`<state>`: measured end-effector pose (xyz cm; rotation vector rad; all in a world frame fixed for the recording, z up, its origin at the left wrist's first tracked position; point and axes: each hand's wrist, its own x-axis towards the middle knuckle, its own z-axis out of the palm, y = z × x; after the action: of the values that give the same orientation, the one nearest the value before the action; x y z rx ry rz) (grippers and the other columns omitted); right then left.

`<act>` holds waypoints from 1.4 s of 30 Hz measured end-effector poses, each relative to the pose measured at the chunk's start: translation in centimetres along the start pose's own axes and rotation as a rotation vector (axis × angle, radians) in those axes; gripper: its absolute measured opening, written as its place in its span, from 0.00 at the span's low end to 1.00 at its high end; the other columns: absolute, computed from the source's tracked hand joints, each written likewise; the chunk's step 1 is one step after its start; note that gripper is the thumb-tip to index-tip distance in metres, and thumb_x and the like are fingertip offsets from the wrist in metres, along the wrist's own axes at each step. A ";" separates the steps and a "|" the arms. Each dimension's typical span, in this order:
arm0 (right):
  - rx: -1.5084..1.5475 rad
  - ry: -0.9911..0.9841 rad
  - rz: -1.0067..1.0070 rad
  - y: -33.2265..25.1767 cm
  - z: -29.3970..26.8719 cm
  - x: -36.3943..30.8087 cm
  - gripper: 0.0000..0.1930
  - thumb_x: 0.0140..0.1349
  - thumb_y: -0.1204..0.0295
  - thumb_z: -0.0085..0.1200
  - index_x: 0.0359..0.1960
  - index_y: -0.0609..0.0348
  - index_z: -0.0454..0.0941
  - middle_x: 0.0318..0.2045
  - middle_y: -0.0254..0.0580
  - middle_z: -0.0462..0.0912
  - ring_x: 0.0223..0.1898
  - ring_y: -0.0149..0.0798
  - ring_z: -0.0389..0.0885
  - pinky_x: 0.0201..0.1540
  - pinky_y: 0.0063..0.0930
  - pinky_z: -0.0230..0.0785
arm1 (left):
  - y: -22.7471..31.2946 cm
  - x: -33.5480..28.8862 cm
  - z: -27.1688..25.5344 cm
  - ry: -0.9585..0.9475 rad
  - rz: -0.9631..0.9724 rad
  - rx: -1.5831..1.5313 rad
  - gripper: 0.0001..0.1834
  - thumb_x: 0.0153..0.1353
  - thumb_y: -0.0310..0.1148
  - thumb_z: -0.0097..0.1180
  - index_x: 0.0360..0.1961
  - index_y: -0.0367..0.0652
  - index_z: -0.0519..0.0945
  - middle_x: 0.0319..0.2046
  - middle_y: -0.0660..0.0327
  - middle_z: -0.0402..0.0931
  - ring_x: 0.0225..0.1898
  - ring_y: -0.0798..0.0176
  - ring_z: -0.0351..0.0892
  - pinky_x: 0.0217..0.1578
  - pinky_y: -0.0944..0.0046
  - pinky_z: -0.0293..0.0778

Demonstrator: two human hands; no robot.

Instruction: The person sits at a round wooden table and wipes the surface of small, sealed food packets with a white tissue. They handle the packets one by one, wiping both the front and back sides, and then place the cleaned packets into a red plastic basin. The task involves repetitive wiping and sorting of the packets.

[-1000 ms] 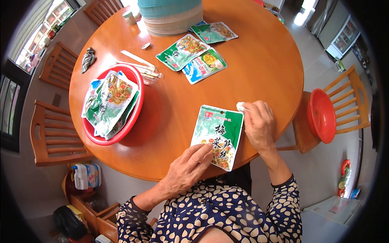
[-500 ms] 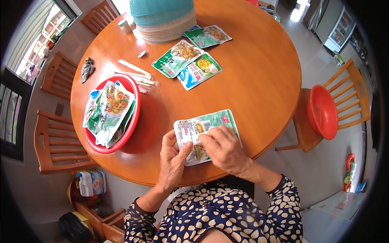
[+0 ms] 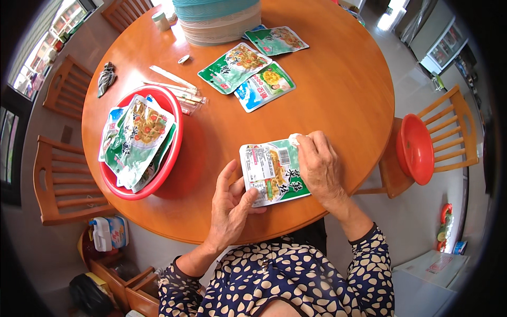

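Observation:
A flat green and white food pouch [image 3: 264,168] lies at the near edge of the round table, its printed back facing up. My left hand [image 3: 228,212] grips its lower left edge, thumb on top and some fingers underneath. Bunched in the closed fingers of my right hand [image 3: 321,168] is a small white wipe [image 3: 293,139], perhaps tissue or cloth. That hand rests over the pouch's right side, hiding part of it. To the left, a red basin [image 3: 179,119] holds several similar pouches [image 3: 142,129].
Further back on the wooden table [image 3: 338,84] lie several more pouches [image 3: 235,67], wrapped chopsticks [image 3: 177,90] and a dark crumpled cloth [image 3: 106,79]. A blue and beige basket [image 3: 216,26] stands behind. A red bowl [image 3: 415,149] sits on the right chair [image 3: 459,119].
My right hand has moved right with the white wipe, to the pouch's upper right corner. More of the pouch's middle shows. My left hand has shifted to its lower left edge.

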<state>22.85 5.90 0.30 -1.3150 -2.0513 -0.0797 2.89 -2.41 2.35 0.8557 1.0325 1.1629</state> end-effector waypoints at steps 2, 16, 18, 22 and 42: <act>0.105 -0.034 -0.005 -1.0 -0.1 0.0 0.11 0.54 0.81 0.58 0.41 0.62 0.79 0.32 0.41 0.72 0.35 0.43 0.79 0.38 0.37 0.75 | 0.0 0.3 0.1 0.007 -0.012 0.057 0.34 0.73 0.26 0.48 0.73 0.40 0.46 0.60 0.45 0.71 0.54 0.58 0.80 0.38 0.64 0.88; 0.031 -0.007 -0.053 0.6 -1.2 -0.4 0.12 0.53 0.83 0.59 0.40 0.61 0.82 0.32 0.39 0.73 0.36 0.42 0.78 0.36 0.36 0.74 | -0.9 0.7 0.6 0.186 0.584 1.168 0.26 0.54 0.20 0.65 0.55 0.45 0.79 0.50 0.52 0.72 0.37 0.59 0.81 0.29 0.65 0.78; 0.156 -0.011 -0.055 1.0 -1.3 -0.5 0.12 0.52 0.85 0.60 0.40 0.61 0.82 0.31 0.39 0.74 0.36 0.42 0.78 0.36 0.36 0.74 | -0.6 0.5 0.9 0.248 0.683 1.373 0.27 0.50 0.21 0.66 0.53 0.53 0.83 0.52 0.54 0.73 0.49 0.55 0.79 0.42 0.60 0.79; 0.328 -0.105 -0.106 1.9 -2.3 -0.5 0.13 0.50 0.87 0.61 0.38 0.61 0.83 0.33 0.39 0.78 0.38 0.43 0.79 0.38 0.35 0.74 | -1.0 0.8 1.1 -0.096 0.760 1.443 0.26 0.55 0.25 0.61 0.58 0.50 0.81 0.61 0.54 0.72 0.61 0.50 0.73 0.57 0.56 0.74; 0.464 -0.172 -0.320 -0.6 1.0 2.7 0.13 0.51 0.82 0.60 0.40 0.59 0.83 0.40 0.42 0.79 0.39 0.47 0.77 0.42 0.37 0.75 | -1.6 0.9 0.8 -0.086 0.803 1.439 0.25 0.53 0.28 0.61 0.56 0.51 0.82 0.58 0.57 0.74 0.60 0.50 0.74 0.59 0.54 0.73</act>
<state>21.12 8.11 1.29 -0.7267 -2.2333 0.3581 4.22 -1.88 0.91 2.5947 1.4652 0.8272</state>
